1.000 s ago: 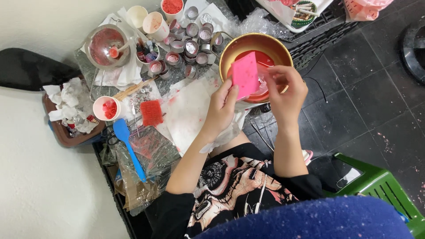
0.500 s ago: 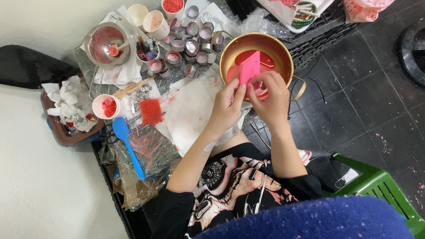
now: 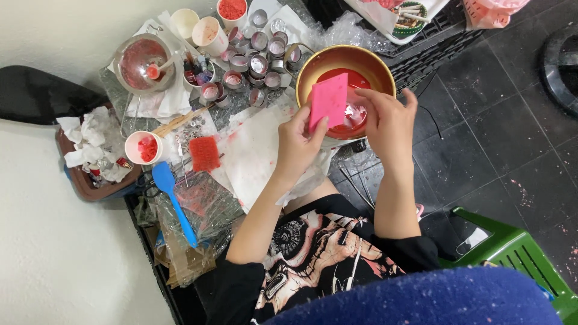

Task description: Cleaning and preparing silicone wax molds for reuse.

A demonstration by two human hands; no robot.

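Note:
My left hand (image 3: 299,144) holds a pink rectangular block (image 3: 328,101) upright by its lower edge, over the near rim of a gold metal bowl (image 3: 313,66) with red liquid inside. My right hand (image 3: 385,120) is just right of the block above the bowl, fingers curled near the block's right edge; whether it pinches anything small I cannot tell. A stained white paper sheet (image 3: 256,153) lies under my left wrist.
Several small metal tins (image 3: 259,63) stand behind the bowl, paper cups (image 3: 208,33) further back. A sieve bowl (image 3: 141,60), a cup of red bits (image 3: 144,148), a red mesh square (image 3: 205,153) and a blue spatula (image 3: 171,198) lie left. A green stool (image 3: 512,253) stands right.
Both hands stay over the bowl. The right hand closed in on the pink block, then drew slightly right again. The block is held more upright now.

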